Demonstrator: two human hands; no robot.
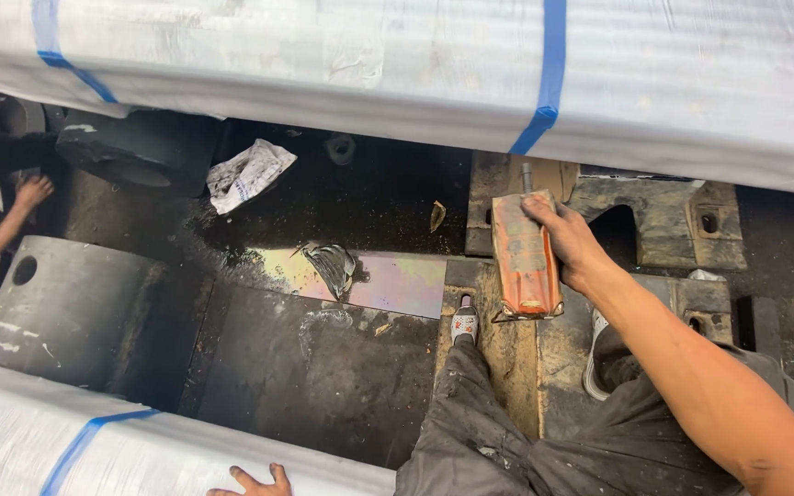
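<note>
Head view: at 6 o'clock, the left hand (255, 481) rests open on the white wrapped roll (94, 441). At 1 o'clock, the right hand (567, 241) clamps an orange pouch (526, 257); oily floor (323, 367) could cause slipping.

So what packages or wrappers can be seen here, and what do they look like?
Pouch: orange-and-grey, flat, worn, with a nozzle on top; gripped by the right hand above the floor.
Crumpled wrapper: white with blue marks, on the dark floor, upper left.
Wrapped bundle: long, white sheeting with blue straps, across the top.
Second wrapped bundle: same look, lower left; left hand on it.
</note>
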